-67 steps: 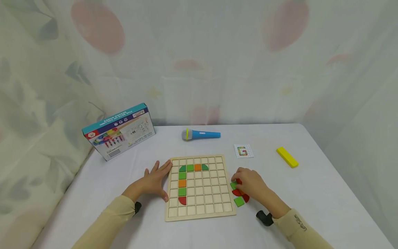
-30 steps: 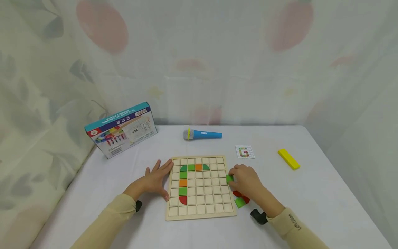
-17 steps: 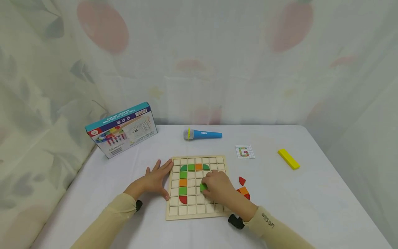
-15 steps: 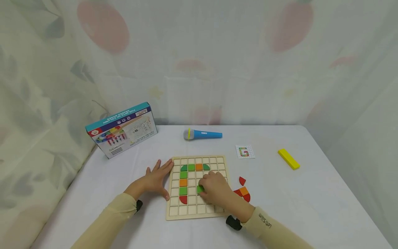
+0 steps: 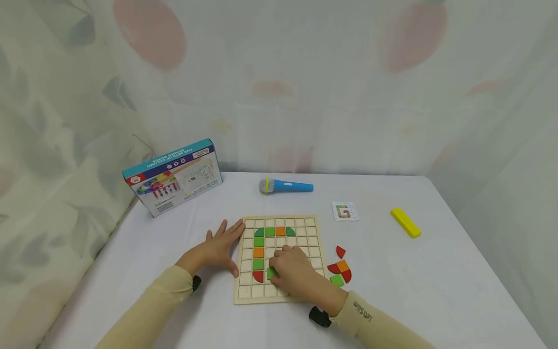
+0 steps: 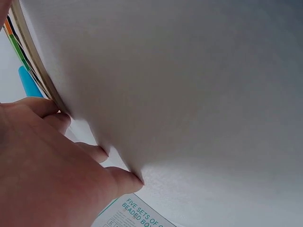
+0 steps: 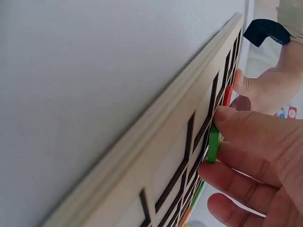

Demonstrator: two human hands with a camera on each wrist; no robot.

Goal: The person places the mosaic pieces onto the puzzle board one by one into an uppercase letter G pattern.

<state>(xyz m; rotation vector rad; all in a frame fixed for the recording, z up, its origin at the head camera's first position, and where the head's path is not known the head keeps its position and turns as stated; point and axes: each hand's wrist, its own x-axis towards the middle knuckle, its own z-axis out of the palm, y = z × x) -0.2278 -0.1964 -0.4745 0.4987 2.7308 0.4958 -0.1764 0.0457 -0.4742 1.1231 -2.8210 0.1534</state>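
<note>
A wooden grid board (image 5: 282, 300) lies flat on the table, with green, orange and red tiles set along its upper row and left side. My right hand (image 5: 294, 271) pinches a green square tile (image 5: 272, 273) between thumb and fingers, just right of the red quarter-round tile (image 5: 258, 276). In the right wrist view that green tile (image 7: 213, 145) stands tilted on the board's surface. My left hand (image 5: 217, 248), fingers spread, rests on the table with fingertips and thumb touching the board's left edge. Right of the board lie loose tiles: red quarter-rounds (image 5: 340, 251), an orange square (image 5: 343, 265) and a green square (image 5: 337, 280).
A small pattern card (image 5: 345, 212) shows a G-like figure beyond the loose tiles. Farther right is a yellow block (image 5: 406, 223). A blue toy microphone (image 5: 292, 186) lies behind the board, and a beaded-boxes carton (image 5: 173, 177) stands at the back left.
My right hand has picked a green tile from the loose pile and carried it left across the board to beside the red tile. My left hand has stayed at the board's edge.
</note>
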